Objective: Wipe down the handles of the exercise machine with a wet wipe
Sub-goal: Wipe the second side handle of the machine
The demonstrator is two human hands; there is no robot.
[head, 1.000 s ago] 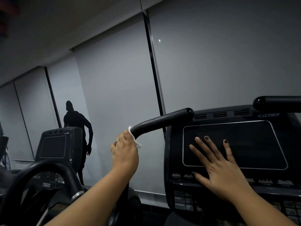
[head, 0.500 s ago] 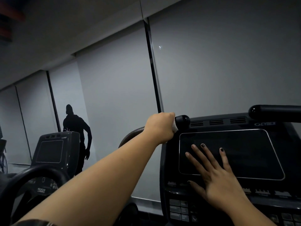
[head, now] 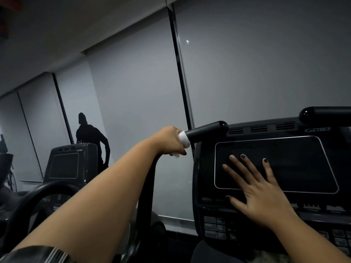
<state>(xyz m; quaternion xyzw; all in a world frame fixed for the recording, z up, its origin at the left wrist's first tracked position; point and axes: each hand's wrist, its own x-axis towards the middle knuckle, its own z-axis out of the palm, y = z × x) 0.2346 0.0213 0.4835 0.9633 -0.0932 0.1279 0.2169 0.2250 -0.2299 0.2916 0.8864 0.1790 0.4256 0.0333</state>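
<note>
The machine's left handle (head: 206, 131) is a black padded bar that rises from below and bends right to a rounded end. My left hand (head: 168, 141) is wrapped around it partway along, with a white wet wipe (head: 184, 140) bunched between palm and bar. The wipe shows at the front of my fist and below the fingers. My right hand (head: 260, 192) lies flat, fingers spread, on the dark screen of the console (head: 209, 186). The right handle (head: 326, 115) sticks in from the right edge above the console, untouched.
A second machine with its own console (head: 66, 164) and a curved black handlebar (head: 38, 194) stands to the left. Grey roller blinds (head: 247, 73) cover the wall ahead. A dark figure of a person (head: 89, 137) shows against the blinds behind the second machine.
My left hand slid the wipe up the handle to its rounded end, then came back down about a hand's width, leaving the tip bare. My right hand stayed on the screen.
</note>
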